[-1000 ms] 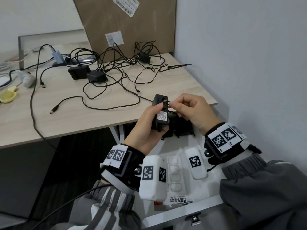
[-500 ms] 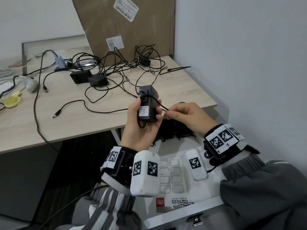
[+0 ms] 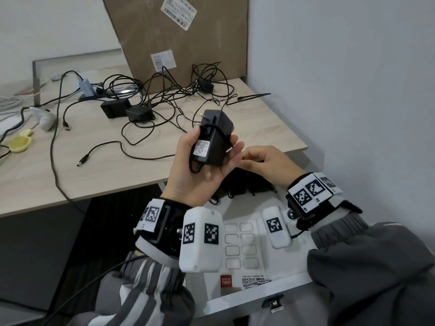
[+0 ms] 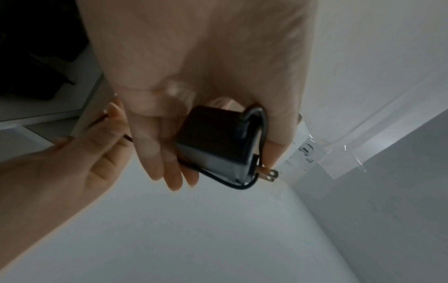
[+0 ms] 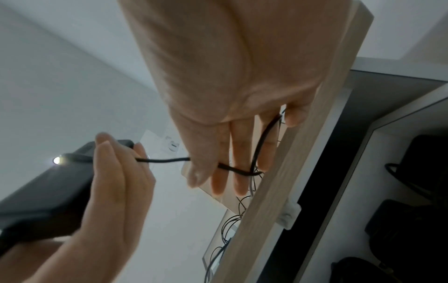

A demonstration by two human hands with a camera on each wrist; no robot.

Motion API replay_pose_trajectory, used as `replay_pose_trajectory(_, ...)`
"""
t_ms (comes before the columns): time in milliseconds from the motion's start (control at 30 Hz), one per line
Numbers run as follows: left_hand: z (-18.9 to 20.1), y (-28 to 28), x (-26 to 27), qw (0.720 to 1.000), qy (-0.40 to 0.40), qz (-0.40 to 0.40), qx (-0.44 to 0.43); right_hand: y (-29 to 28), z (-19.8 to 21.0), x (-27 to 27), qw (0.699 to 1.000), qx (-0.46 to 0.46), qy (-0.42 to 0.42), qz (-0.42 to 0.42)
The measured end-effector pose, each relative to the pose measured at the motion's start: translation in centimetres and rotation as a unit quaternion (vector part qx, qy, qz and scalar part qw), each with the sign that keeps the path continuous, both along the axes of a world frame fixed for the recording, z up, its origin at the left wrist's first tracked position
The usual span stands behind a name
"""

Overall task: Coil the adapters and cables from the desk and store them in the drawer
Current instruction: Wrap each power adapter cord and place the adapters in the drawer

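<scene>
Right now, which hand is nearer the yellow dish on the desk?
Left. The left hand grips the black adapter over the desk's near edge; the right hand is farther right of the yellow dish, holding the cable.

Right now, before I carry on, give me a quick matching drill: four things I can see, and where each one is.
Things:
1. adapter
2. cable
3. yellow case
4. sticker sheet

Places:
A. in the drawer
B. on the desk, far left
C. gripped in the left hand
D. pinched by the right hand

Pairs: 1-C, 2-D, 3-B, 4-A
</scene>
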State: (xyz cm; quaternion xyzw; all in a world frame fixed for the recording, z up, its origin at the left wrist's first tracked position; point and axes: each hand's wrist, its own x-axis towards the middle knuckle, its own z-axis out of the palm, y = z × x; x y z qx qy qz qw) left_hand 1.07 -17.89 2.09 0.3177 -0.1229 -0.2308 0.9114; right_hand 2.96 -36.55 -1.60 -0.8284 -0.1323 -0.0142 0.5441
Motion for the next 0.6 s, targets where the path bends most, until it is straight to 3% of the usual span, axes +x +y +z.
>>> replay_pose_trajectory(167, 3.1, 1.2, 1.2, 0.996, -0.015, 0.079, -0.035, -0.3, -0.6, 1.0, 0.999, 0.008, -0.028, -0.013)
replay_pose_trajectory(333, 5.5, 2.8, 2.5, 0.984, -0.025, 0.164, -0.071, 0.0, -0.1, 1.2, 0.976, 0.171, -0.08, -0.11)
replay_pose_trajectory(533, 4.8, 3.6, 2.9, 0.979, -0.011, 0.197, -0.047, -1.7, 0.3, 1.4, 0.905, 0.348, 0.035, -0.243)
replay_pose_trajectory(600, 4.5, 3.7, 2.9, 0.98, -0.001, 0.195, -0.029, -1.9, 0.2, 1.4, 0.921, 0.305, 0.037, -0.239)
